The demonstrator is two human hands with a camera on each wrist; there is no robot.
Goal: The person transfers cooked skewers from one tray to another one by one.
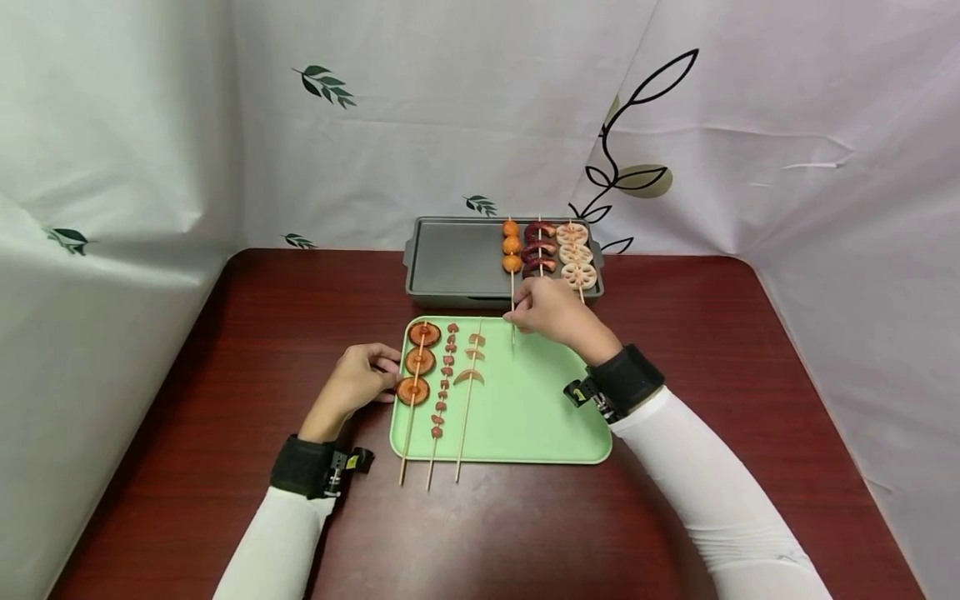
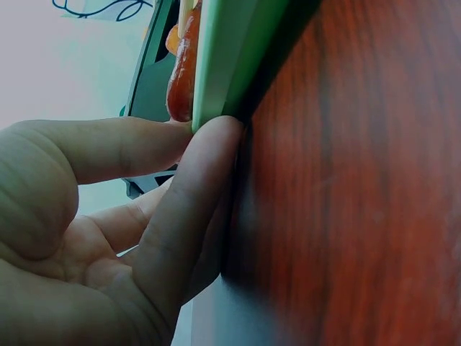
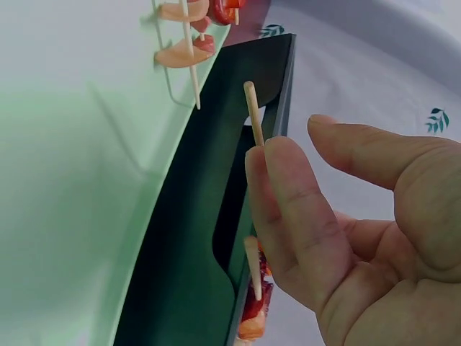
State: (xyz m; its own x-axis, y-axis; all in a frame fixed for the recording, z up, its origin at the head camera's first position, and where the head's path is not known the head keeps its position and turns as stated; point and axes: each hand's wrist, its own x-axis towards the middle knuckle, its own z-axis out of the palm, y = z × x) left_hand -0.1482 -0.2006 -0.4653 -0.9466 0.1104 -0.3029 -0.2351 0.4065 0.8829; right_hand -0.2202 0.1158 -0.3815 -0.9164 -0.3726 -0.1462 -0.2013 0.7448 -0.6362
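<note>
My left hand (image 1: 363,379) pinches the left rim of the green tray (image 1: 547,417); the left wrist view shows thumb and a finger meeting at the tray's edge (image 2: 212,79). On the tray lie a skewer of brown mushroom slices (image 1: 420,361), one of small red meat pieces (image 1: 447,360) and one of pale curved pieces (image 1: 470,377). At the grill's front edge, my right hand (image 1: 551,310) touches the stick of a skewer of orange balls (image 1: 512,245) with its fingertips. In the right wrist view the thumb stands apart from that stick (image 3: 253,112).
Behind the tray stands a grey grill pan (image 1: 457,258). Dark red curved pieces on a skewer (image 1: 540,248) and a lotus root skewer (image 1: 575,254) lie at its right. Stick ends overhang the tray's front. A wooden table (image 1: 697,350) bears everything, with white curtains (image 1: 420,125) behind.
</note>
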